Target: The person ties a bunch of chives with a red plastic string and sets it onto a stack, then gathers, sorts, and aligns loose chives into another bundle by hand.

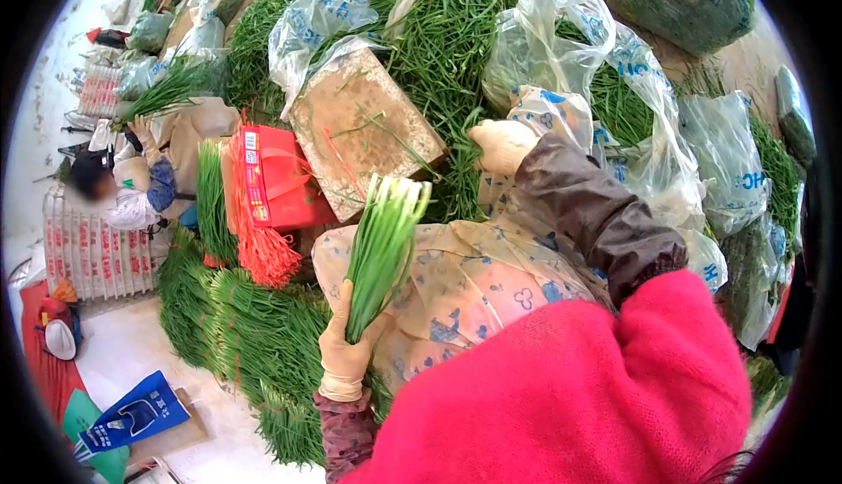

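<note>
My left hand (344,352), in a pale glove, holds a bunch of green stalks (383,252) upright, with their whitish ends at the top. My right hand (503,146), also gloved, is at the right edge of a large heap of loose green stalks (452,54); its fingers look curled, and what they hold, if anything, is hidden. Between the hands and the heap lies a worn, dirty board (364,124). Left of the board, a red box (279,177) stands beside a bundle of red ties (266,252). A patterned plastic cover (465,282) lies over my lap.
Tied green bunches (237,326) are piled at the left. Open plastic bags (653,133) of greens stand at the right, and a full bag (680,2) lies at the upper right. Another person (132,186) at the far left holds greens. A blue bag (140,409) lies lower left.
</note>
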